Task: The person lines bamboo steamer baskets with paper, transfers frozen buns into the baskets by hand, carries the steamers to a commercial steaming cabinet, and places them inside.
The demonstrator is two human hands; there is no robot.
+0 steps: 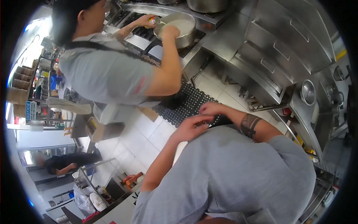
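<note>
Over a black perforated mat (194, 98), the left hand (193, 127) hung half open, apparently empty, near the curled right hand (211, 108), its grasp impossible to tell, beside the wearer's grey shirt (238, 168), likely soft, light and best pinched at a fold.

One word can be read: NOTICE, in pale letters on the blue band of a sign (31, 110), well to the left of the pot (188, 40) and lower in view. The sign appears turned on its side, with the word running vertically. Finer print beside that word is too small to make out. On a co-worker's grey sleeve (128, 76), below and to the left of the pot, sits a red mark (139, 86) like lettering, too blurred to read. Markings on a small container (152, 21), near the pot's left rim, are likewise illegible.
</note>
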